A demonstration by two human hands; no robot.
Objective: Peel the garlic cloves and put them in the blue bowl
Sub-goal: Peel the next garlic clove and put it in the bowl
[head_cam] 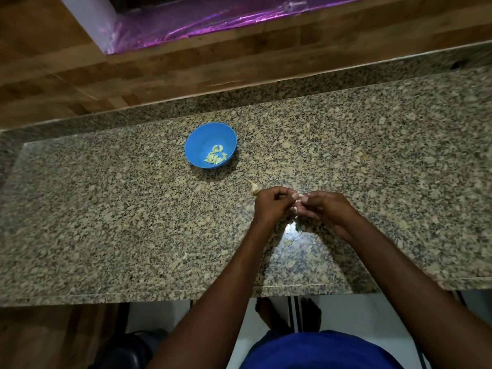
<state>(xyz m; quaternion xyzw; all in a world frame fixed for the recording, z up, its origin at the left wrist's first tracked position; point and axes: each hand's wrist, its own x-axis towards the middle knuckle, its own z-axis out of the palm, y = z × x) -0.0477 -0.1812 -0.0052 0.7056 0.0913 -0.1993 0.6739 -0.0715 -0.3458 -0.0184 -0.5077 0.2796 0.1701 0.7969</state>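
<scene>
A blue bowl (pixel 198 143) stands on the speckled granite counter (pixel 106 209), with several peeled garlic cloves (pixel 215 156) lying in it. Nearer to me, my left hand (pixel 271 206) and my right hand (pixel 323 209) meet fingertip to fingertip and pinch a small garlic clove (pixel 300 196) between them; only a pale sliver of it shows. The rest of a garlic head (pixel 254 187) lies on the counter just beyond my left hand, partly hidden by it.
Bits of garlic skin (pixel 288 242) lie on the counter under my hands. A wooden wall runs behind the counter. The counter's front edge is close to my body, with the floor and my feet below.
</scene>
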